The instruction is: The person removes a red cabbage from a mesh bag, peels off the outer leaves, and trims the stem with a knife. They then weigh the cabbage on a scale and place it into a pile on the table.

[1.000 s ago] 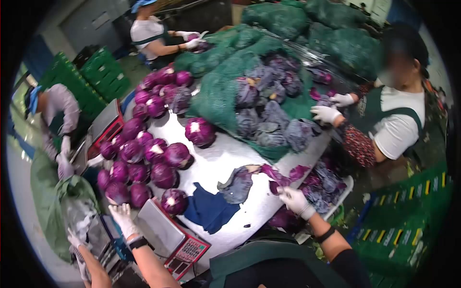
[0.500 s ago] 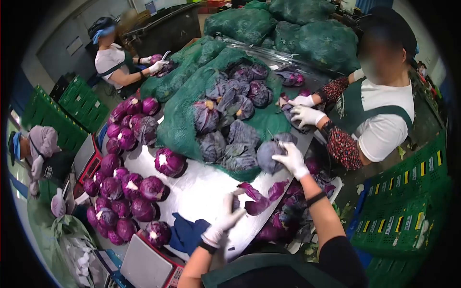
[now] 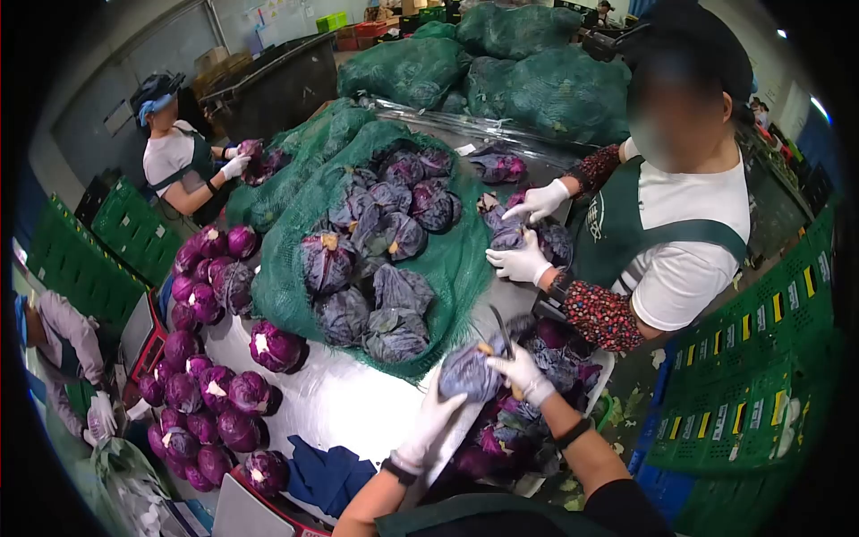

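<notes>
A dull purple red cabbage [image 3: 469, 374] is held at the table's near right edge. My left hand [image 3: 434, 419], in a white glove, is closed around its left side. In my right hand [image 3: 524, 376], also gloved, is a knife [image 3: 502, 329] with a thin dark blade pointing up, beside the cabbage's stem end. Below and to the right of my hands lies a heap of loose purple leaves [image 3: 514, 438]. Beyond them, an opened green net sack [image 3: 282, 277] holds several untrimmed cabbages [image 3: 394, 309].
Glossy cabbages [image 3: 215, 385] cover the table's left side, near a blue cloth [image 3: 329, 474] and a scale [image 3: 255, 510]. A co-worker [image 3: 667, 224] handles a cabbage at right; others work at left. Green crates [image 3: 725, 403] stand at right, full net sacks [image 3: 546, 94] at the back.
My right hand has brought the cabbage from the sack's edge toward me, and the knife now shows in it. My left hand has come up to the cabbage. The view has shifted.
</notes>
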The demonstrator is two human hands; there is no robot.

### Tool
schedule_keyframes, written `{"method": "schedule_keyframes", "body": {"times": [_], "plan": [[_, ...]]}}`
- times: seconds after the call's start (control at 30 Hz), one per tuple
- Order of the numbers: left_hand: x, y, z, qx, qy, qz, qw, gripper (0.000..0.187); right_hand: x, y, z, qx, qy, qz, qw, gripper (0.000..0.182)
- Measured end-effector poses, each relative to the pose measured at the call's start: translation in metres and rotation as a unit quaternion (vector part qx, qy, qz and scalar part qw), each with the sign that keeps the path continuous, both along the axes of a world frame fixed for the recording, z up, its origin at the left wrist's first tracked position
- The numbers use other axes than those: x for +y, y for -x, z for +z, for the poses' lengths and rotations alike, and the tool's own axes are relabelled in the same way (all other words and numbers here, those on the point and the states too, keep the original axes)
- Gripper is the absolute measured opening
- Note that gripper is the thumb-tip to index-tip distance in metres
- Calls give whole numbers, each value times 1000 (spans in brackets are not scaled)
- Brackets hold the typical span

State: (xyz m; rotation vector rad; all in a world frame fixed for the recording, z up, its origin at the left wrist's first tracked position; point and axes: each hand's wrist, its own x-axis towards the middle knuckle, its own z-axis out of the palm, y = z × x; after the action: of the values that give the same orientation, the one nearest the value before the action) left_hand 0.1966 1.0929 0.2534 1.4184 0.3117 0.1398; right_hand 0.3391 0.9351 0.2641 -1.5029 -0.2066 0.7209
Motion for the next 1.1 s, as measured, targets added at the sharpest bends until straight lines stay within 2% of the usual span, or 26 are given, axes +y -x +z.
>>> {"method": "schedule_keyframes", "body": {"times": [0.03,0.07,0.1,0.17,0.2,0.23,0.3,0.33,0.37,0.4,0.43,0.47,0.5,0.57,0.63,0.7,0.73,0.77,0.8,0.83,0.9,0.93,0.97,1.03,1.07,1.1], "plan": [[-1,14,20,19,76,9,997,81,-2,12,-28,-36,-49,-15,998,38],[0,31,42,25,23,18,999,77,-7,31,-7,56,-49,-24,997,35],[2,47,55,29,21,18,999,77,-8,53,16,150,-47,-32,987,32],[8,80,68,11,-224,88,971,73,-4,96,1,245,-85,-9,966,29],[12,96,64,13,-227,91,970,73,-1,117,-5,247,-87,-5,965,29],[16,112,57,35,-203,111,972,71,5,136,-10,228,-39,44,972,29],[21,135,47,51,-184,133,973,69,15,164,-16,179,56,138,972,31],[24,146,43,48,-188,133,972,66,17,171,-19,28,148,212,965,45],[26,152,48,45,-192,133,971,63,19,176,-19,-72,155,276,946,61],[27,155,50,59,-217,135,965,58,25,179,-24,-248,140,256,924,68],[23,160,53,108,-252,116,955,55,30,184,-28,-414,124,229,872,75],[22,159,54,95,-253,81,959,55,38,179,2,-289,211,320,877,92],[21,158,53,80,-252,48,963,56,45,185,18,-365,167,244,883,85],[15,155,54,69,-316,47,945,75,61,173,34,-256,236,297,889,69],[8,158,70,60,-411,58,908,83,70,164,4,-264,222,242,907,46],[8,162,63,107,-332,86,933,88,78,154,-41,-294,30,64,953,35],[10,163,51,111,-363,77,922,87,70,150,-56,-165,105,50,979,30],[10,167,44,118,-391,65,911,86,65,149,-37,-72,153,-19,985,31],[9,175,42,100,-396,87,908,88,47,143,-79,-36,113,-68,991,34],[15,182,49,127,-355,70,924,89,23,131,-119,-3,69,-121,990,37],[31,211,32,83,-273,79,955,93,-27,115,-90,-145,226,-61,961,43],[37,223,21,76,-280,53,956,97,-47,108,-62,-186,317,-8,930,50],[35,226,23,78,-279,52,956,97,-64,103,-35,-226,404,43,885,58],[30,226,33,100,-336,33,936,102,-77,97,-7,-378,508,13,774,72],[25,221,34,119,-347,43,929,103,-74,95,2,-391,463,18,796,73],[22,214,38,119,-346,37,930,103,-63,104,9,-475,355,1,805,57]]}}
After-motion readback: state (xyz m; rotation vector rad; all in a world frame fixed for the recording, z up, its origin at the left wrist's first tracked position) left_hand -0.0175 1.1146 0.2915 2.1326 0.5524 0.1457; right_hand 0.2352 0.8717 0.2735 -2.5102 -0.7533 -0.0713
